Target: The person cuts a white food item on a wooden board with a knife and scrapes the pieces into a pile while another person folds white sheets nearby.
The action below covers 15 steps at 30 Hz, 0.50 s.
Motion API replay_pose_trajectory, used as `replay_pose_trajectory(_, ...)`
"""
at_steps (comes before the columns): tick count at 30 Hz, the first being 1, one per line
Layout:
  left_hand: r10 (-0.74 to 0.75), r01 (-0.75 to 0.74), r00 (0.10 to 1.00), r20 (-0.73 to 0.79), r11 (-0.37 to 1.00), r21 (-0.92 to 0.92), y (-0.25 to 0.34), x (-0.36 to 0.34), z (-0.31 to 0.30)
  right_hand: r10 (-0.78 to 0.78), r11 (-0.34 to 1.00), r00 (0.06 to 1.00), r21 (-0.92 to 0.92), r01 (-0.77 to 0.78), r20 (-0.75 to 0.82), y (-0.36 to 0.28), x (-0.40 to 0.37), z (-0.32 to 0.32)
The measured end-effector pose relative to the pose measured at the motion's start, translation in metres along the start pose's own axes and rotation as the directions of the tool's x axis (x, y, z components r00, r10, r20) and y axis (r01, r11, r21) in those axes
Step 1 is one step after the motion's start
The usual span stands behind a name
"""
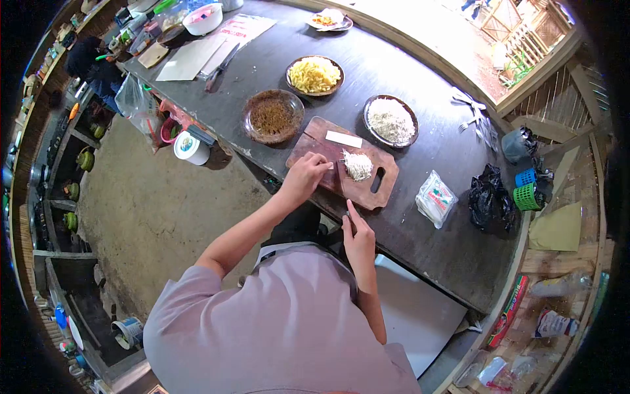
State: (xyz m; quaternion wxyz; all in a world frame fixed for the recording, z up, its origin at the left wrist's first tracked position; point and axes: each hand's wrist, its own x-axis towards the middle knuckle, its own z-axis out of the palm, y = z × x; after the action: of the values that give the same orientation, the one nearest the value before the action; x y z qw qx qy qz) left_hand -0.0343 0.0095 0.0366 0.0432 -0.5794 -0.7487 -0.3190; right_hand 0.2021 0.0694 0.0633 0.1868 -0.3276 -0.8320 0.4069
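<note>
My left hand (308,176) has its fingers pressed on a small pale piece (330,166) at the near edge of the wooden cutting board (308,136). My right hand (358,238) is closed around a knife (340,176), its index finger stretched along the top. The dark blade lies over the board, just right of my left fingertips. A heap of thin white shreds (357,165) sits to the blade's right. Behind it lies a flat white slab (344,138). The knife's handle is mostly hidden in my palm.
Around the board stand a brown bowl (272,117), a bowl of yellow pieces (315,75) and a bowl of white shreds (392,120). To the right are a plastic packet (436,199), a black bag (491,200) and forks (474,111). Another person (92,69) is at the far left.
</note>
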Motion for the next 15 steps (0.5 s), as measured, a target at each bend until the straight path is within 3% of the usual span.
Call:
replay_pose_trajectory(1, -0.022, 0.024, 1.000, 0.016, 0.994, -0.108, -0.004, 0.004, -0.001, -0.003, 1.000, 1.000, -0.003, 0.003, -0.004, 0.001, 0.001, 0.000)
replay_pose_trajectory(6, 0.004, -0.001, 1.000, 0.026, 0.995, -0.105, -0.009, 0.008, 0.001, -0.030, 0.999, 1.000, 0.015, 0.030, -0.011, 0.003, 0.005, 0.004)
replay_pose_trajectory(15, 0.055, -0.082, 0.991, 0.126, 0.971, 0.225, 0.022, -0.014, 0.007, -0.004, 1.000, 0.999, -0.020, 0.005, 0.046, -0.014, 0.005, 0.006)
